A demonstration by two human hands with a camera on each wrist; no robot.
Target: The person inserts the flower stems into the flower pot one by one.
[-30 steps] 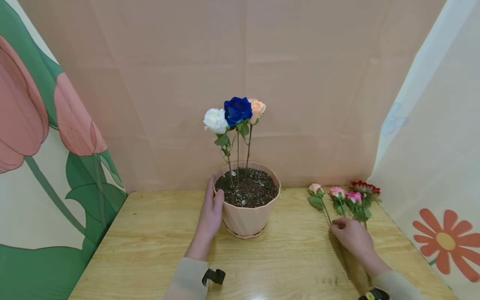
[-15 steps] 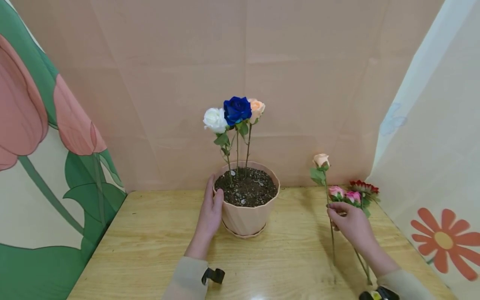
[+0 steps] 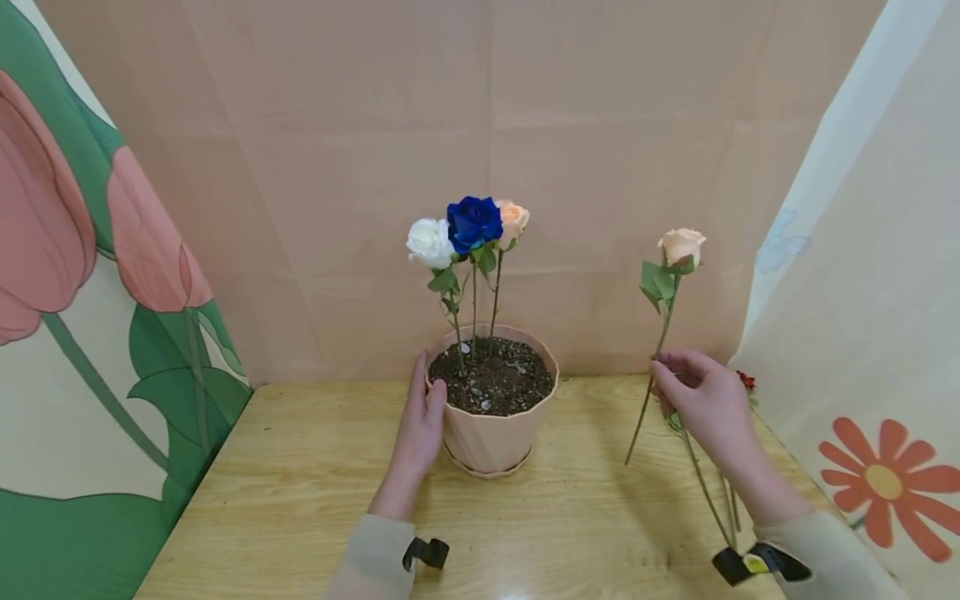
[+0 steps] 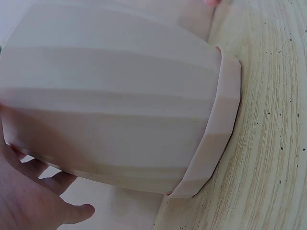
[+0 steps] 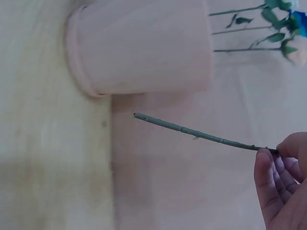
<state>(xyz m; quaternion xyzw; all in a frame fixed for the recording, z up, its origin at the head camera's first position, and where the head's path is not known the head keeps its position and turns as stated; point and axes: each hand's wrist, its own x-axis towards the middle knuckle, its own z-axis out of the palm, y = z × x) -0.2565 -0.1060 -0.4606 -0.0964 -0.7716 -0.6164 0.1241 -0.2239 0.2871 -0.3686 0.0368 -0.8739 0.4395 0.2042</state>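
Observation:
My left hand (image 3: pixel 422 425) rests against the left side of the pale pink flower pot (image 3: pixel 495 442), its thumb at the rim and its fingers lying along the wall. Dark soil (image 3: pixel 517 379) fills the pot. A white rose (image 3: pixel 431 242), a blue rose (image 3: pixel 475 223) and a peach rose (image 3: pixel 513 218) stand in it. To the right of the pot, my right hand (image 3: pixel 708 408) pinches the stem of a pale peach rose (image 3: pixel 682 247) between thumb and fingertips, its bloom upward. In the right wrist view the cut end of the stem (image 5: pixel 177 128) points toward the table side.
More flower stems (image 3: pixel 708 492) lie on the wooden table (image 3: pixel 300 475) beneath my right forearm, with a bit of a red flower (image 3: pixel 746 380) showing past the hand. A pink backdrop (image 3: pixel 337 167) hangs behind the table; printed flower panels (image 3: pixel 892 483) flank both sides.
My right hand has picked the pale peach rose up from the table and raised it, its stem now tilted with the lower end leftward. My left hand has stayed on the pot.

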